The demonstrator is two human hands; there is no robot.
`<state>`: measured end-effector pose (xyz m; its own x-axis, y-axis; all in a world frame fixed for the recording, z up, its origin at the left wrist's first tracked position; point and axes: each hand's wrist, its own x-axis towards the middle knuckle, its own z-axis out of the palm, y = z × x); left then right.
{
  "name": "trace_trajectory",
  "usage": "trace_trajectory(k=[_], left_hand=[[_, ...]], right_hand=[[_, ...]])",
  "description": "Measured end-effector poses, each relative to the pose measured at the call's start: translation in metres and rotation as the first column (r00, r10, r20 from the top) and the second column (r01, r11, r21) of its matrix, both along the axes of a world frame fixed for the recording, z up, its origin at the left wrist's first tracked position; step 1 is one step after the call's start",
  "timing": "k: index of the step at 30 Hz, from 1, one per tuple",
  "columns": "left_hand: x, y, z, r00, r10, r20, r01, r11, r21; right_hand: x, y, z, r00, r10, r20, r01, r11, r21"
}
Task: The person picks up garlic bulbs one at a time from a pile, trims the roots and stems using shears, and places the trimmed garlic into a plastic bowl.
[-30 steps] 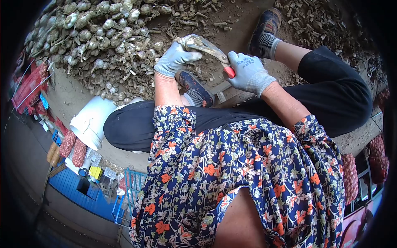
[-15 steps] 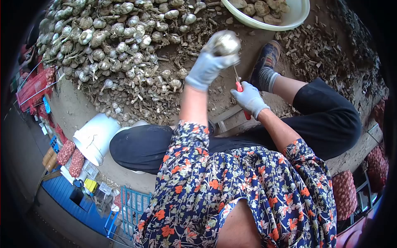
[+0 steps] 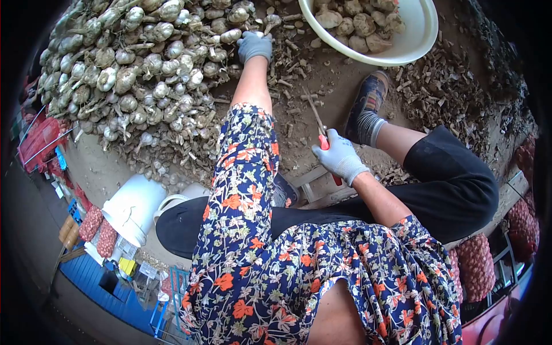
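My left hand (image 3: pixel 255 48), in a grey-white glove, reaches to the near-right edge of a big heap of garlic bulbs (image 3: pixel 152 63) with dry stalks. Its fingers curl down over a pale garlic bulb (image 3: pixel 260 34), mostly hidden beneath them. My right hand (image 3: pixel 340 156), gloved too, is wrapped round the red handles of a pair of shears (image 3: pixel 319 122). The shears' long narrow blades point up and away over bare ground, slightly apart at the tips.
A pale basin (image 3: pixel 397 59) holding trimmed garlic bulbs (image 3: pixel 363 24) stands at the top. Cut stalks (image 3: pixel 437 86) litter the ground to the right. Beside my left knee is a white bucket (image 3: pixel 133 208). Filled mesh sacks (image 3: pixel 476 267) lie behind on both sides.
My left hand has moved from in front of the shears, where it held garlic, forward and left to the heap. My right hand keeps the shears, slightly lower and further left.
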<state>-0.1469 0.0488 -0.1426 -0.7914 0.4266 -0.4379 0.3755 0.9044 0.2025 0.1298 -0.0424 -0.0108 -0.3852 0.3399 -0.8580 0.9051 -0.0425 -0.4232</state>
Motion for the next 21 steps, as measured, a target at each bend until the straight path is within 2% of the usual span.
trace_trajectory(k=[2, 4, 5, 6, 7, 8, 10, 11, 13, 14, 16, 18, 20, 21], left_hand=[[-0.015, -0.007, 0.004, 0.983, -0.091, 0.159, 0.092, 0.996, 0.005], [-0.014, -0.026, 0.004, 0.98, -0.152, 0.129, 0.15, 0.988, 0.027], [-0.013, -0.043, 0.002, 0.956, -0.126, 0.266, 0.058, 0.967, 0.25], [-0.008, -0.058, 0.002, 0.907, -0.131, 0.401, -0.067, 0.893, 0.444], [0.012, -0.064, 0.048, 0.898, -0.17, 0.406, -0.049, 0.878, 0.476], [0.02, -0.075, 0.061, 0.871, -0.273, 0.409, 0.021, 0.851, 0.525], [0.029, -0.094, 0.07, 0.881, -0.439, 0.175, 0.316, 0.823, 0.471], [0.037, -0.102, 0.077, 0.88, -0.44, 0.179, 0.317, 0.826, 0.467], [0.052, -0.106, 0.105, 0.844, -0.535, 0.022, 0.49, 0.787, 0.374], [0.055, -0.108, 0.111, 0.844, -0.536, 0.019, 0.491, 0.787, 0.374], [0.061, -0.113, 0.121, 0.762, -0.645, -0.063, 0.623, 0.703, 0.343], [0.066, -0.117, 0.129, 0.761, -0.646, -0.056, 0.629, 0.713, 0.31], [0.066, -0.119, 0.135, 0.783, -0.621, -0.037, 0.605, 0.745, 0.282], [0.065, -0.124, 0.129, 0.828, -0.56, -0.034, 0.539, 0.777, 0.325]], right_hand=[[0.003, 0.003, -0.005, 1.0, 0.0, -0.009, 0.001, 0.999, 0.032], [0.003, 0.009, -0.011, 0.998, -0.014, -0.061, 0.02, 0.995, 0.093], [0.004, 0.013, -0.011, 0.997, -0.027, -0.073, 0.036, 0.992, 0.12], [0.006, 0.015, -0.013, 0.995, -0.025, -0.092, 0.04, 0.985, 0.167], [0.007, 0.019, -0.012, 0.996, 0.002, -0.09, 0.016, 0.98, 0.197], [0.008, 0.023, -0.01, 0.996, 0.03, -0.084, -0.01, 0.974, 0.225], [0.005, 0.025, -0.007, 0.993, 0.046, -0.113, -0.014, 0.962, 0.273], [0.003, 0.027, -0.001, 0.991, 0.068, -0.115, -0.032, 0.957, 0.288], [0.003, 0.025, 0.0, 0.986, 0.078, -0.146, -0.028, 0.948, 0.317], [0.003, 0.025, 0.001, 0.98, 0.092, -0.177, -0.026, 0.938, 0.346], [0.001, 0.031, 0.013, 0.98, 0.127, -0.155, -0.075, 0.951, 0.301], [0.001, 0.031, 0.018, 0.971, 0.183, -0.155, -0.136, 0.953, 0.272], [0.008, 0.024, 0.017, 0.968, 0.173, -0.181, -0.105, 0.937, 0.332], [0.013, 0.021, 0.02, 0.97, 0.092, -0.224, -0.018, 0.951, 0.309]])
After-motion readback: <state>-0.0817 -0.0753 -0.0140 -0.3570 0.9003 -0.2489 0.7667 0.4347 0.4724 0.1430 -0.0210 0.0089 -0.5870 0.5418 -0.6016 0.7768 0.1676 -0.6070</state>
